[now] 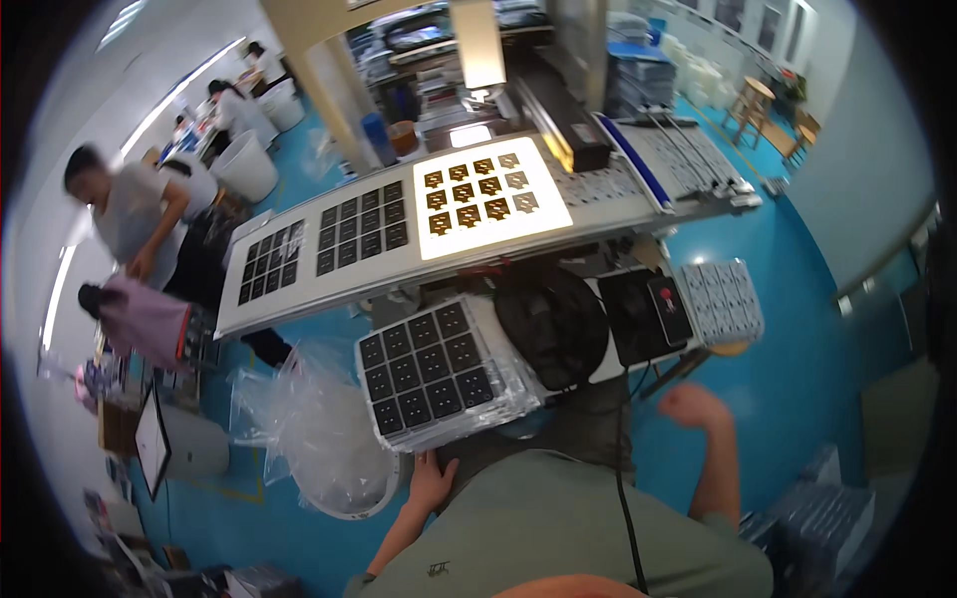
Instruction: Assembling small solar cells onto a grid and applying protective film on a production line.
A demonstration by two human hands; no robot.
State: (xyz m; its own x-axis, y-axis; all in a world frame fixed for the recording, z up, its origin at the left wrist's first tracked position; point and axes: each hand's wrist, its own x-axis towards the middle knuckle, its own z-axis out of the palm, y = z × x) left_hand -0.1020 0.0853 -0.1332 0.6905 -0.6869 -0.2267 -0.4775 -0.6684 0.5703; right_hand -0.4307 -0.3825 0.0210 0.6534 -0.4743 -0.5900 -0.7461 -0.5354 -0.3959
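My left hand is low at the near edge of a stack of sheets, thumb apart from the fingers, holding nothing that shows. The stack is wrapped in clear plastic, and its top sheet bears rows of black square panels. Out to the right, above the blue floor, my right hand is raised with the elbow bent. Its fingers are curled in and slightly blurred, with nothing seen in them. Closest to it are a silver patterned sheet and a black device with a red button.
A long conveyor table crosses ahead, carrying black-panelled sheets; one sheet glows under a bright light. A black round seat-like object stands beside the stack. At left is a bin lined with clear plastic. A co-worker stands far left.
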